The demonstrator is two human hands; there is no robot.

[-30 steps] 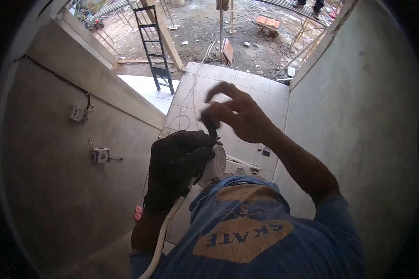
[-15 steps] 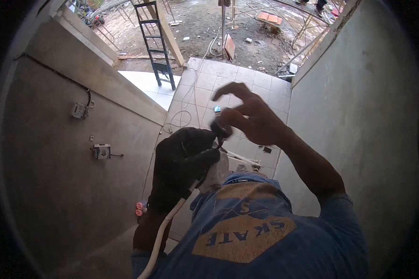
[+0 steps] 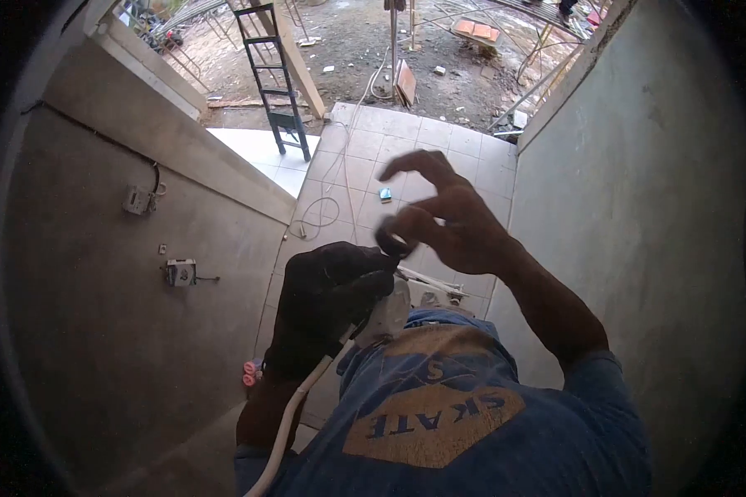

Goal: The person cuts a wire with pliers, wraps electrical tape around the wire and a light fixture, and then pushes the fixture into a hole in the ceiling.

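Observation:
My left hand [image 3: 336, 282], in a black glove, is closed around the end of a white cable [image 3: 294, 406] that runs down past my left arm. A pale, translucent piece [image 3: 385, 319] shows just beneath that hand. Between my two hands is a small black roll [image 3: 392, 238], which looks like tape. My bare right hand [image 3: 452, 215] pinches the roll between thumb and a finger, while its other fingers are raised and curved. The place where the roll meets the cable is hidden by the glove.
Electrical boxes [image 3: 181, 272] are mounted on the left wall. On the tiled floor [image 3: 381, 149] lie a thin looped wire [image 3: 319, 217], a small blue item [image 3: 385, 195] and white strips [image 3: 427, 280]. A dark ladder [image 3: 273, 83] leans near the doorway, with scaffolding outside.
The black roll has turned and shifted slightly, now showing its ring shape. My left hand is a little lower, and both hands stay close together.

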